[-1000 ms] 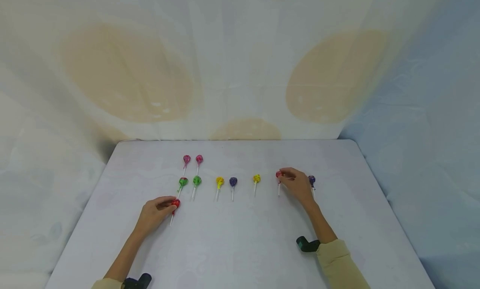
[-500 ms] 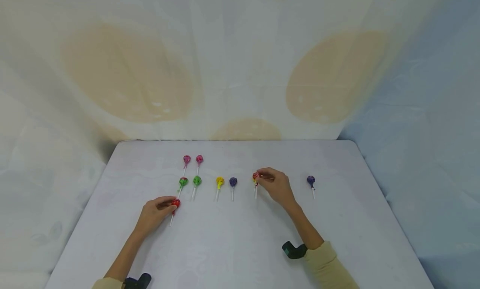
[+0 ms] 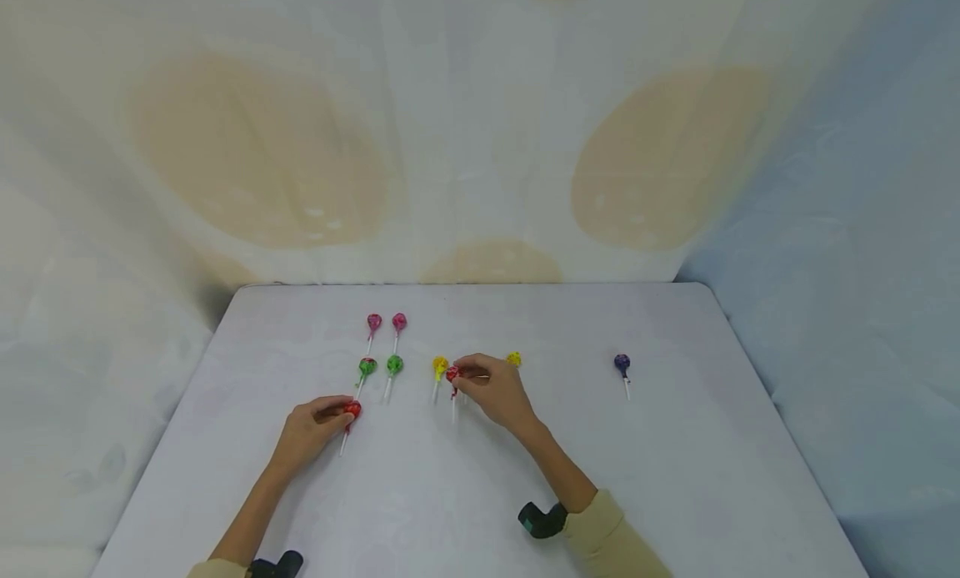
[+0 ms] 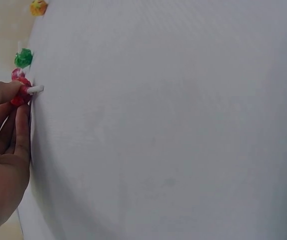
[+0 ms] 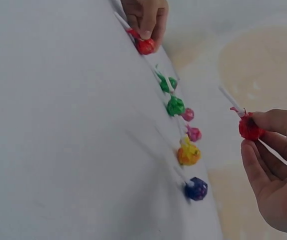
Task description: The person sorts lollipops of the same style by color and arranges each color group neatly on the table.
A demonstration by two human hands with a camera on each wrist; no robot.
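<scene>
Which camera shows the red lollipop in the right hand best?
The right wrist view: the red lollipop is big and sharp there, pinched by the right hand, stick clear of the table. The head view shows it small, partly behind fingers. The left wrist view does not show it.

No readable text, label, brand, number or sign shows in any view.

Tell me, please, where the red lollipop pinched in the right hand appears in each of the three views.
Head: the red lollipop is centre frame, beside the yellow lollipop.
Left wrist: not in it.
Right wrist: at the right edge, raised off the table, pinched by the right hand.
Shared landmark: the other red lollipop, held by the left hand.
</scene>
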